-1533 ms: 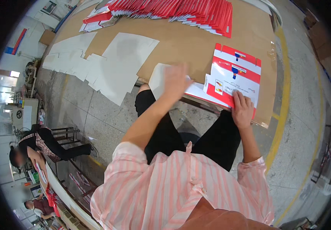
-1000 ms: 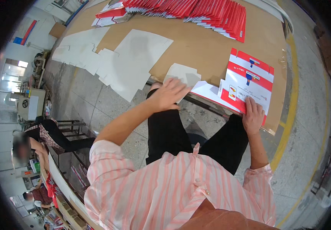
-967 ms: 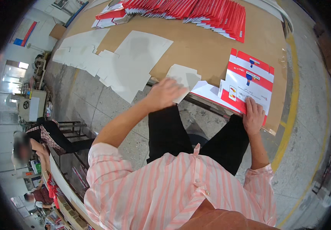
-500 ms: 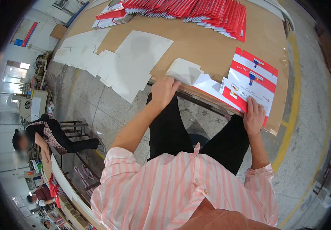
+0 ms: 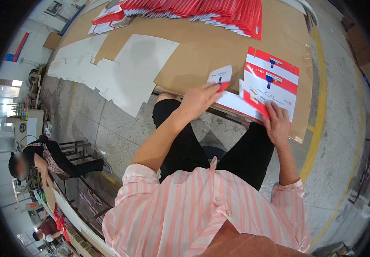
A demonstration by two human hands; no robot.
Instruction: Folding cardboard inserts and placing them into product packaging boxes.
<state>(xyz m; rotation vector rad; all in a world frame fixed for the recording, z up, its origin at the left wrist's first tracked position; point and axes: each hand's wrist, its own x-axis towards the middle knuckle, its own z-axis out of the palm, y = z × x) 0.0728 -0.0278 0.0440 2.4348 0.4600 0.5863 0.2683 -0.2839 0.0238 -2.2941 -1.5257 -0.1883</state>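
Note:
A red and white printed carton blank [image 5: 284,81] lies partly folded at the table's near right edge. My left hand [image 5: 197,102] is closed on its left end flap [image 5: 222,76], which stands raised with some print showing. White inner board shows between that flap and the main panel. My right hand [image 5: 277,122] rests on the near right part of the carton, its fingers laid over the printed panel close to the table edge. Part of the carton is hidden under both hands.
Plain white flat blanks [image 5: 135,68] lie to the left, hanging over the edge of the brown table [image 5: 202,40]. A long row of red folded cartons [image 5: 232,17] spans the far side. Another person [image 5: 48,158] works at a bench on the far left.
My left hand has moved right and lifted the carton's end flap, turning it up and inward. My right hand stays on the carton's near edge. The view has shifted slightly.

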